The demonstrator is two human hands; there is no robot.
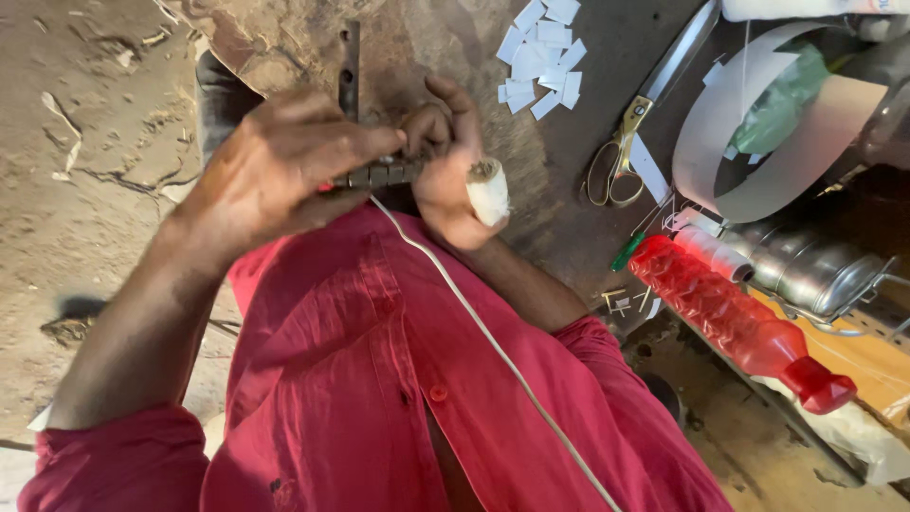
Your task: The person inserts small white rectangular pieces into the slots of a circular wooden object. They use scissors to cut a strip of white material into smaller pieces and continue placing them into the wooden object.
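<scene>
Both your hands are closed on one thing: a short row of small grey metal blocks [377, 174], held level just above your chest.

Left hand [275, 166]: fingers curled over the near end of the row, thumb and forefinger pinched on it. A bit of red shows under the palm; you cannot tell what it is.

Right hand [445, 161]: fingers folded down on the far end of the row. The thumb is wrapped in a white bandage [488, 192], sticking out below the grip.

A white cord [483, 332] runs from under the grip, between the two hands, down across your red shirt [379, 379] and out of the bottom of the view.

A dark metal bar [350, 66] with a hole stands up just beyond the grip, on the worn work slab [284, 38].

To the right of the grip, well apart: cut white paper slips [540, 52], yellow-handled scissors [630, 133], a loop of white strip [749, 123], a red plastic bottle [730, 318] lying on its side.

Judgement: you look to be mid-way through working the blocks along the cord, fingertips doing the fine part. The next move likely calls for a steady pinch from the left while the right shifts one block at a time; the bandaged thumb may limit its pressure.
</scene>
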